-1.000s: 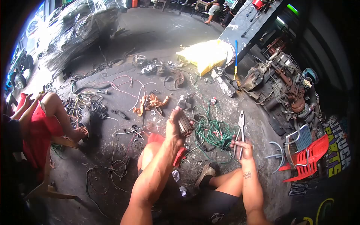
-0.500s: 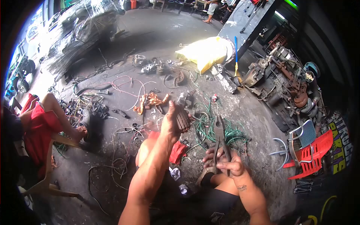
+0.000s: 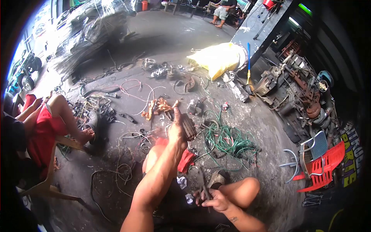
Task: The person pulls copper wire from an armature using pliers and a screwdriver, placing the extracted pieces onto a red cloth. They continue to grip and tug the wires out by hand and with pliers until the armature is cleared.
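My left hand (image 3: pixel 177 133) is closed around a brown, grooved metal cylinder (image 3: pixel 188 127) that looks like a motor armature, its thumb pointing up. Lower down, near my bent knee, my right hand (image 3: pixel 215 200) grips a dark pair of pliers (image 3: pixel 202 181), which point up and are seen nearly edge-on. The pliers and the armature are apart. Beyond my left hand lies a bundle of copper windings (image 3: pixel 158 106) on the floor. Tangled green wire (image 3: pixel 228 141) spreads to the right of the armature.
A seated person in red shorts (image 3: pixel 44 125) is at the left, beside scrap wiring (image 3: pixel 92 106). A greasy engine (image 3: pixel 301 92) and a red plastic chair part (image 3: pixel 326 166) are at the right. A yellow sack (image 3: pixel 218 58) lies farther back.
My right hand has moved down and left with the pliers, which have turned from a broad view to nearly edge-on. My left hand keeps its hold on the armature. The view has shifted slightly.
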Demonstrator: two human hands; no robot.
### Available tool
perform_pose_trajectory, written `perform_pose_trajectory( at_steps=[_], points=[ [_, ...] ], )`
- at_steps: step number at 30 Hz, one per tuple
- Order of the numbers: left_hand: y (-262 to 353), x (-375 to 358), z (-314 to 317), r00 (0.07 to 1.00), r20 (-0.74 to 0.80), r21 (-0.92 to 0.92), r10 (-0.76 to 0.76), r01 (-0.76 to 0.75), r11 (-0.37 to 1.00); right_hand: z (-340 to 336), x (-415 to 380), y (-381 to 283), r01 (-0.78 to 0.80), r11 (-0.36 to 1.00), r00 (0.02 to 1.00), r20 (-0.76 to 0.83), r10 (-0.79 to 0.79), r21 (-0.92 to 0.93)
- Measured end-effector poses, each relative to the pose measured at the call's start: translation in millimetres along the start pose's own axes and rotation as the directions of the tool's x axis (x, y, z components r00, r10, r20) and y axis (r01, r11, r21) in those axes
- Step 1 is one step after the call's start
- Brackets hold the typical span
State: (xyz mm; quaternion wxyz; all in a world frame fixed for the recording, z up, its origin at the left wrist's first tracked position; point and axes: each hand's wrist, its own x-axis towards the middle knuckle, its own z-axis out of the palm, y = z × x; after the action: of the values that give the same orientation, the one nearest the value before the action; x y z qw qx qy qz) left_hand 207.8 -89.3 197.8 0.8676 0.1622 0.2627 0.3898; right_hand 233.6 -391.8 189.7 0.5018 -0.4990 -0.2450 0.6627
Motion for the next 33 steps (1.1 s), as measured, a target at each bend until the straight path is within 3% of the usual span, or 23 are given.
perform_pose_trajectory(
  at_steps=[3, 7, 12, 14, 23, 26, 30, 33],
  points=[
    [4.0, -2.5, -2.8, 0.985, 0.027, -0.175, -0.168, 0.17, 0.97, 1.5, 0.5, 12.1, -0.021, 0.999, 1.0, -0.008, 0.021, -0.027],
    [4.0, -6.4, -5.7, 0.979, 0.106, -0.129, -0.172, 0.185, 0.974, 15.6, -2.1, 13.0, 0.043, 0.999, 0.998, -0.034, -0.043, 0.0],
    [3.7, -5.0, -3.9, 0.982, 0.04, -0.107, -0.185, 0.188, 0.976, 18.5, -5.3, 13.2, -0.019, 0.991, 0.997, -0.08, 0.009, -0.13],
    [3.4, -4.2, -3.4, 0.984, 0.008, -0.113, -0.179, 0.178, 0.977, 19.0, -7.9, 15.8, -0.023, 0.999, 0.999, -0.039, 0.025, 0.047],
    [7.9, -10.4, -1.9, 0.977, 0.076, -0.15, -0.2, 0.21, 0.966, 24.5, -13.1, 16.0, -0.047, 0.993, 0.999, -0.01, 0.049, 0.109],
    [7.1, -7.5, -0.9, 0.983, 0.023, -0.138, -0.184, 0.186, 0.973, 23.8, -10.3, 10.2, -0.086, 0.996, 0.995, -0.05, 0.088, 0.039],
    [8.3, -6.6, -2.6, 0.982, 0.057, -0.153, -0.179, 0.185, 0.971, 30.9, -6.0, -5.6, -0.113, 0.99, 0.99, -0.075, 0.119, 0.081],
    [13.6, -9.9, -2.8, 0.98, 0.084, -0.142, -0.183, 0.193, 0.971, 27.5, -1.3, -10.1, -0.103, 0.995, 0.994, -0.028, 0.103, -0.001]
  ],
)
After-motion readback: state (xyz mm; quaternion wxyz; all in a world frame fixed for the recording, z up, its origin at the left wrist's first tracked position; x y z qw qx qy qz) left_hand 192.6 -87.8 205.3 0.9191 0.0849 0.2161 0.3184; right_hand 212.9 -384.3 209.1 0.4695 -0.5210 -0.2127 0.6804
